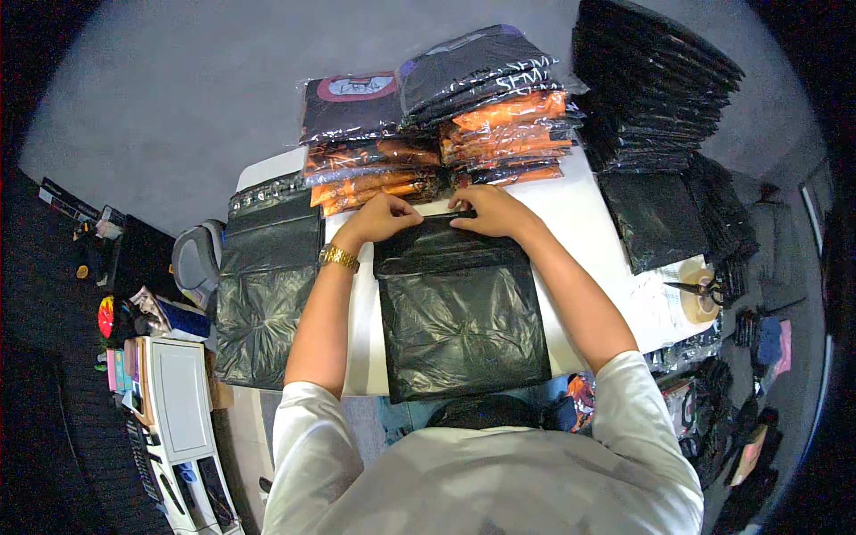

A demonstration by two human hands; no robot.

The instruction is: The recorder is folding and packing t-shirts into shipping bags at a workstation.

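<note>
The black plastic mailing bag (459,330) lies flat at the centre of the frame, on the white table (361,334), its lower edge toward the bottom of the frame. At its upper edge, the left hand (385,218) has its fingers curled and thumb and forefinger tips close together, pinching the rim. The right hand (490,212) is partly open: the thumb lies over the bag's top edge while the forefinger reaches past it, a gap between them; whether it grips the film I cannot tell. A pale strip shows between the two hands. The left wrist wears a gold-coloured watch (339,257).

Just beyond the hands, in the upper centre, stand two piles of folded garments in clear packets (508,134), orange and black. More black bags (263,321) lie left of centre. At right, black-handled scissors (700,288) rest by a tape roll (700,308).
</note>
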